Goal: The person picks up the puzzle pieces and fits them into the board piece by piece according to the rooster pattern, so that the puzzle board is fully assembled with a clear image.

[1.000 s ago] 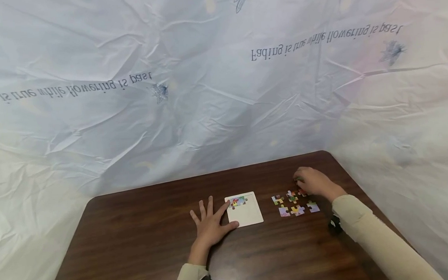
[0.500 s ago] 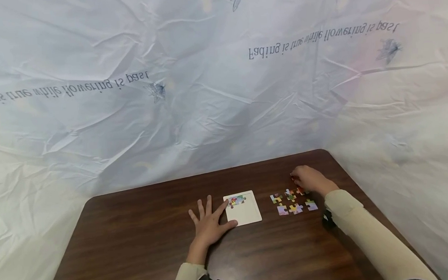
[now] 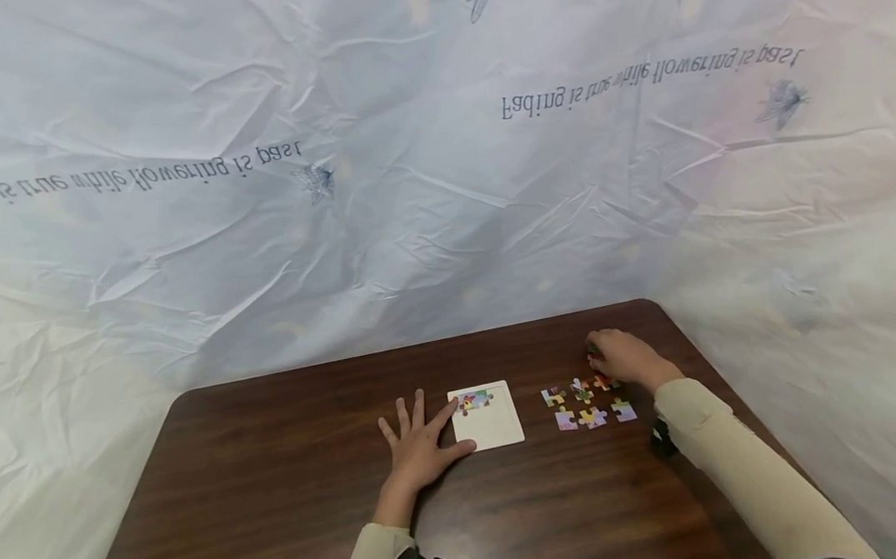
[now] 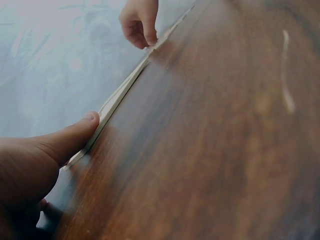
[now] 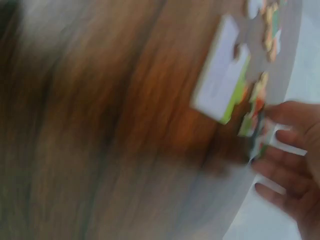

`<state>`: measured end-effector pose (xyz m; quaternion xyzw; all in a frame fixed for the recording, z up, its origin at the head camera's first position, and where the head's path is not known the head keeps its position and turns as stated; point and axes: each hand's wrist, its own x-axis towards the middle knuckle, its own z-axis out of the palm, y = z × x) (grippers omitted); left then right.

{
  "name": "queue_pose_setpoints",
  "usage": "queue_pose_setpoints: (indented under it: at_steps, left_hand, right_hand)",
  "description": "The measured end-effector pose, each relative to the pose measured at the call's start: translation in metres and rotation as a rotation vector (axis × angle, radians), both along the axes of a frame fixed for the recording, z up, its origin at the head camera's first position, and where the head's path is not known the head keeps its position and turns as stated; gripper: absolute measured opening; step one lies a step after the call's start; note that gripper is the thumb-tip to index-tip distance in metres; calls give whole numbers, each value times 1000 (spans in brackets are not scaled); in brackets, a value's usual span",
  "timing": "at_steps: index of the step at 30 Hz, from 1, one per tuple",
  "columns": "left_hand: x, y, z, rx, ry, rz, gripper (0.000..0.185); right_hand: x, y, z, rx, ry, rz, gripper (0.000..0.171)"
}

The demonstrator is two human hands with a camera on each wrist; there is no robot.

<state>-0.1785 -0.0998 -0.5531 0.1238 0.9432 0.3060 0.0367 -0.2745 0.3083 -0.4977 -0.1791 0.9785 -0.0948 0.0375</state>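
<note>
My left hand [image 3: 416, 456] lies with fingers spread at the left side of a white puzzle board [image 3: 494, 432]. Its index finger and thumb touch the board; in the left wrist view the thumb [image 4: 80, 134] presses on the edge. A short run of joined puzzle pieces [image 3: 477, 401] fills the board's upper left. Over the far right of the table, my right hand [image 3: 624, 360] pinches a puzzle piece [image 5: 258, 131] between thumb and fingers. The held piece is blurred in the right wrist view, and mostly hidden by the hand in the head view.
Several loose puzzle pieces lie right of the board, among them a lilac one [image 3: 623, 410] and a yellow-and-lilac one [image 3: 592, 417]. Beneath everything is a dark brown table [image 3: 276, 470] with rounded far corners. A pale printed sheet [image 3: 414, 189] hangs behind it.
My right hand shifts slightly and the piece at its fingertips changes angle, showing more green now. The left hand and the board stay in place.
</note>
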Motion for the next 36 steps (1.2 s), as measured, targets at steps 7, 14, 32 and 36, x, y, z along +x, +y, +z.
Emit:
queue_pose_setpoints:
  at_steps: [7, 14, 32, 36]
  left_hand:
    - [1, -1, -2, -7, 0, 3, 84]
    - [1, -2, -2, -2, 4, 5, 84]
    - [0, -1, -1, -2, 12, 2, 83]
    - [0, 0, 0, 3, 9, 2, 83]
  right_hand:
    - [1, 8, -1, -135, 8, 10, 16]
    - [8, -8, 3, -162, 72, 78, 22]
    - [28, -85, 10, -187, 131, 335, 23]
    - [28, -95, 8, -173, 117, 358, 22]
